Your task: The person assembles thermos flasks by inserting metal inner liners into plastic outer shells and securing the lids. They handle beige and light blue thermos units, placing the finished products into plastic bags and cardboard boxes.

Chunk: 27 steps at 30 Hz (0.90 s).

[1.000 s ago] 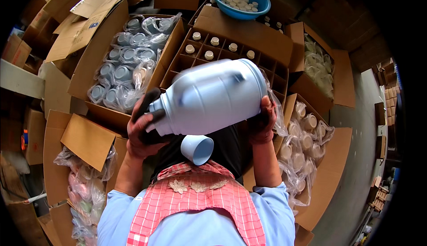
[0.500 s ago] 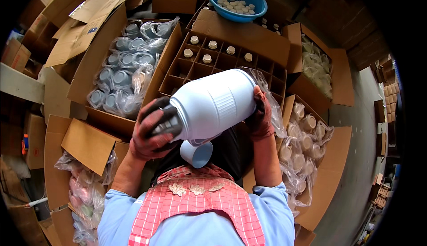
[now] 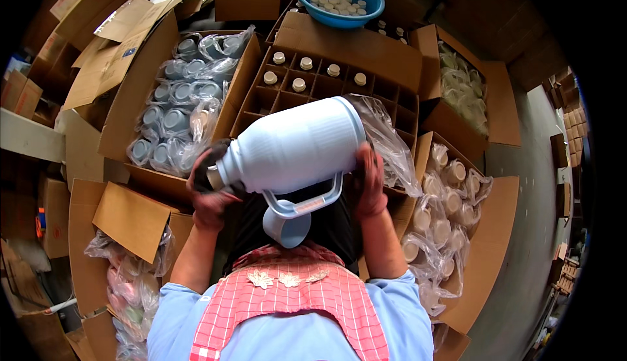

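A light-blue thermos jug (image 3: 294,142) lies tilted across my lap area, between my two gloved hands. My left hand (image 3: 212,194) is closed around its narrow neck, where a greyish ring shows. At the wide base, my right hand (image 3: 370,181) grips the edge with its fingers partly hidden. The jug's handle (image 3: 305,205) points down toward me. A clear plastic bag (image 3: 385,142) hangs beyond the base, beside my right hand. Below the handle, a light-blue cup (image 3: 287,229) sits at my lap with its round opening facing me.
Ahead stands a divided carton (image 3: 313,90) with several white-capped bottles. A blue basin (image 3: 339,18) of white caps is behind it. Cartons of bagged blue cups (image 3: 176,119), bagged cream pieces (image 3: 450,201) and bagged pink pieces (image 3: 124,276) surround me.
The jug has rolled in my hands, so its handle now shows on my side. It has shifted slightly left, and the plastic bag lies more off its base.
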Each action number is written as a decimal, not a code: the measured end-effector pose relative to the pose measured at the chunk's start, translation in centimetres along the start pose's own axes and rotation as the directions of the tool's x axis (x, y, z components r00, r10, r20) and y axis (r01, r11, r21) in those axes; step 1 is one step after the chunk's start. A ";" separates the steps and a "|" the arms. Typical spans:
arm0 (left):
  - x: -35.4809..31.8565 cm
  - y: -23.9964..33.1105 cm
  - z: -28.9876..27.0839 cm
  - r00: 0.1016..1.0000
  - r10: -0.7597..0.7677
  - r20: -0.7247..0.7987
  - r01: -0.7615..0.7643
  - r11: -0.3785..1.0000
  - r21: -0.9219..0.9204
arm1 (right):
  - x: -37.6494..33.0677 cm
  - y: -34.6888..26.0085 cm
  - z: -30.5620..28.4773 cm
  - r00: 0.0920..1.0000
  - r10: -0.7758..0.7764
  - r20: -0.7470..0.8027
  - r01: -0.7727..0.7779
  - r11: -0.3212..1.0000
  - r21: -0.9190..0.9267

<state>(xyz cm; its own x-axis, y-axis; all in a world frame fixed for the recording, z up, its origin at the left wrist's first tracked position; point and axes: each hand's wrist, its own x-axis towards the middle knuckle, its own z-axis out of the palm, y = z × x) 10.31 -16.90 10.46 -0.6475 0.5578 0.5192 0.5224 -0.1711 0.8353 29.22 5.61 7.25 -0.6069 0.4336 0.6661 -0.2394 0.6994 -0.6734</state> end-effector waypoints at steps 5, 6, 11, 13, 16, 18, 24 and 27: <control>2.3 1.8 -0.5 0.951 0.285 0.116 -0.296 0.951 0.088 | 3.1 -0.8 -2.5 0.934 0.300 0.193 -0.291 0.954 -0.076; 1.9 0.4 -0.9 0.987 0.149 0.051 -0.149 0.989 -0.007 | 3.5 -1.6 -2.5 0.957 0.229 0.180 -0.225 0.973 -0.042; -0.7 -6.1 -2.5 0.837 -0.500 0.222 0.480 0.478 -0.736 | 2.3 -2.3 -0.7 0.983 0.181 0.020 -0.166 0.843 0.513; -1.5 -6.9 -2.2 0.904 -0.192 0.382 0.427 0.358 -0.830 | 2.8 -2.7 -1.9 0.992 -0.036 0.120 0.012 0.980 0.196; -4.5 -11.4 -3.0 0.840 -0.396 0.371 0.541 0.566 -0.622 | 4.1 -4.9 -2.8 0.895 -0.272 0.355 0.311 0.949 -0.058; -5.0 -11.1 -2.7 0.857 -0.375 0.354 0.511 0.713 -0.481 | 4.5 -6.9 -2.8 0.908 -0.253 0.333 0.295 0.952 -0.082; -2.1 -4.7 -0.5 0.984 -0.154 0.094 0.178 0.910 -0.375 | 3.3 -4.4 -2.4 0.588 0.780 0.213 -0.764 0.450 0.462; 0.8 -0.8 -0.2 0.983 -0.128 0.132 0.177 0.858 -0.482 | -0.4 0.8 -2.3 0.780 0.607 0.151 -0.624 0.772 0.118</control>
<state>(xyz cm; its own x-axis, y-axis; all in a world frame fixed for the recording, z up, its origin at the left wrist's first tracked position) 9.27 -16.48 10.22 -0.6301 0.6777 0.3791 0.0661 -0.4396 0.8957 31.02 7.32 7.21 -0.7330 0.6774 0.0621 0.1044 0.2021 -0.9738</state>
